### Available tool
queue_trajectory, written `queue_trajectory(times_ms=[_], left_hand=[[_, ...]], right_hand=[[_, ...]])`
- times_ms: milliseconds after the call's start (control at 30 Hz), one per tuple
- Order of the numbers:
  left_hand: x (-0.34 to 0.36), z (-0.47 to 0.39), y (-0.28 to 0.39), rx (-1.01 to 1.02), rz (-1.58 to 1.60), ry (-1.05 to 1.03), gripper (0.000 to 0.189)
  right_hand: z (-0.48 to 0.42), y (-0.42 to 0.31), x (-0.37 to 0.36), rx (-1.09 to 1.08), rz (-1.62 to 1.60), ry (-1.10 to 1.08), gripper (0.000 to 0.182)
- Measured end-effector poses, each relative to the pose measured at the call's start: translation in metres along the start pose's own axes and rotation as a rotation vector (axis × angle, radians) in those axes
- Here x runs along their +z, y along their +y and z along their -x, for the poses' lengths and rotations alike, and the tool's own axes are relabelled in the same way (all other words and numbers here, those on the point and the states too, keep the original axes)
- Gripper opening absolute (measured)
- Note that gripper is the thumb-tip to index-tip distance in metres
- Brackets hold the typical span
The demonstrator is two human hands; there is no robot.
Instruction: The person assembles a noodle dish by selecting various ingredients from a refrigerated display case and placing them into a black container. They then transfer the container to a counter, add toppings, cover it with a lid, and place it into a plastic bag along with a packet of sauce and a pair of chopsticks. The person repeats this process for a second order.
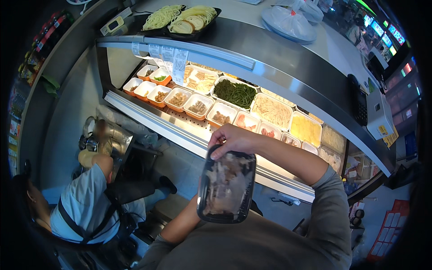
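Observation:
A black plastic food container (226,189) with a clear lid is tilted up in front of my chest; through the lid, pale and brownish food shows blurrily. My right hand (233,140) grips its upper edge, thumb over the lid. My left forearm (182,216) reaches up behind the container, which hides most of that hand, so its grip is not visible. Just past my right hand is the lit glass-topped food display case (189,133). Inside sit small orange-and-white tubs (194,107), a tray of dark greens (235,93), shredded pale food (272,111) and yellow slices (306,129).
A seated co-worker (84,202) is at the left beside metal pots (114,135). Black trays of noodles and cabbage (192,20) rest on the counter (243,40), with tied plastic bags (290,23) farther along. Printed slips (179,64) hang over the case. A white printer-like box (379,114) stands right.

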State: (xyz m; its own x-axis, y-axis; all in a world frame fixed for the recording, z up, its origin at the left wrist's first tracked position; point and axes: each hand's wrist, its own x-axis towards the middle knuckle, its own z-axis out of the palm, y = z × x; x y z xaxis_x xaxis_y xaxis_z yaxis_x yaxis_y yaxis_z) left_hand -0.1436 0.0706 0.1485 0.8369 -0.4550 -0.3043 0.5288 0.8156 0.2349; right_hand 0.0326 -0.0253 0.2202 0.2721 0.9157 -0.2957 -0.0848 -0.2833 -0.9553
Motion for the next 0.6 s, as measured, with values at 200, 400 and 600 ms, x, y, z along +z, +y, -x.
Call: queue_trajectory(times_ms=[200, 400, 600], left_hand=[[-0.012, -0.027, 0.044, -0.256, 0.191, -0.159, 0.049], [-0.015, -0.039, 0.082, -0.467, 0.195, -0.235, 0.048], [-0.039, -0.031, 0.104, -0.567, 0.169, -0.21, 0.047]], right_hand=[[0.011, -0.03, -0.02, 0.056, 0.187, 0.26, 0.025], [0.015, -0.029, -0.014, 0.011, -0.127, 0.455, 0.031], [0.021, -0.067, -0.032, -0.132, 0.545, 0.846, 0.018]])
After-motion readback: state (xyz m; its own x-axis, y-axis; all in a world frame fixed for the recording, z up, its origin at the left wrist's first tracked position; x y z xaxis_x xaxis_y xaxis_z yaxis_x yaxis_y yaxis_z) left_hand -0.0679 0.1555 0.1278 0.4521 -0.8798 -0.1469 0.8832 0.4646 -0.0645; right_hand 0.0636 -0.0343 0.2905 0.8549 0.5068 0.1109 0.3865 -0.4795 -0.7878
